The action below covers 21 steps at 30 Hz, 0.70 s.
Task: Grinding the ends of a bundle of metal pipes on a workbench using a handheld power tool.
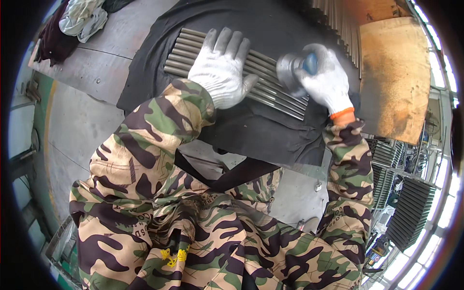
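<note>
Several grey metal rods [180, 57] lie side by side in a flat row on a black cloth [270, 140]. My left hand [221, 72], in a white knit glove with greyed fingertips, lies flat across them with its fingers stretched out. Toward the right end of the row, my right hand [329, 79], gloved with an orange cuff, is closed round a round silver-grey object with a blue part [290, 75]. Motion blurs that object, so its kind is unclear. It sits over the rods; whether it touches them I cannot tell.
More metal rods [338, 26] are lined up at the far right, beside a scorched wooden board [397, 79]. Crumpled clothing [83, 21] lies on the metal table [104, 67] at the far left. Racks of bars [411, 212] stand at the lower right, beyond my right arm.
</note>
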Available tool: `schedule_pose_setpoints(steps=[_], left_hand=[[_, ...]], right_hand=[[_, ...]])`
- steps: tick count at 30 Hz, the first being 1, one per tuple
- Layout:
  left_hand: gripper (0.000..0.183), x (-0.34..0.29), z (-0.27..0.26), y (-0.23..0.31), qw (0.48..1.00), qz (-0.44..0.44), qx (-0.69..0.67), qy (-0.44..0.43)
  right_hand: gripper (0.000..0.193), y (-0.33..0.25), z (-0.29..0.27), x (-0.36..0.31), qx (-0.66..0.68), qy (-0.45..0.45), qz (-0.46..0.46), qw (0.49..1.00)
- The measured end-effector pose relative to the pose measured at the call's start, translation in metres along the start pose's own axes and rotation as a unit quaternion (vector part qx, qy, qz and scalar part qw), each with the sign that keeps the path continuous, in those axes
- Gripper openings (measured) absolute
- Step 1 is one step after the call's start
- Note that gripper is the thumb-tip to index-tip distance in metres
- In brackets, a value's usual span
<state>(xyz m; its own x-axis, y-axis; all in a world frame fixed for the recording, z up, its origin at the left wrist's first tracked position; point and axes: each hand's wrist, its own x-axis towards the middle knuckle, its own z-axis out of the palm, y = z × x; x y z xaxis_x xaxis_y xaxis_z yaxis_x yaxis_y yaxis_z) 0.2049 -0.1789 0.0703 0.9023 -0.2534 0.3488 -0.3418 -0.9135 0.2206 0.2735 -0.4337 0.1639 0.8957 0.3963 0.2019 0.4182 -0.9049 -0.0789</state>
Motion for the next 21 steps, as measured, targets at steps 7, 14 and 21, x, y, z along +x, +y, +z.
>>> schedule_pose_setpoints(steps=[7,14,21], left_hand=[[0.082,0.004,-0.003,0.006,1.000,0.002,0.028,-0.002],[0.070,0.020,0.006,-0.002,0.999,0.030,0.015,-0.003],[0.075,0.008,0.007,0.005,0.999,0.050,0.005,-0.016]], right_hand=[[0.046,-0.011,-0.005,0.006,-0.023,-0.034,0.053,0.998],[0.053,-0.012,-0.001,0.005,-0.026,-0.050,0.045,0.997],[0.048,-0.006,-0.007,-0.007,-0.024,-0.064,0.061,0.996]])
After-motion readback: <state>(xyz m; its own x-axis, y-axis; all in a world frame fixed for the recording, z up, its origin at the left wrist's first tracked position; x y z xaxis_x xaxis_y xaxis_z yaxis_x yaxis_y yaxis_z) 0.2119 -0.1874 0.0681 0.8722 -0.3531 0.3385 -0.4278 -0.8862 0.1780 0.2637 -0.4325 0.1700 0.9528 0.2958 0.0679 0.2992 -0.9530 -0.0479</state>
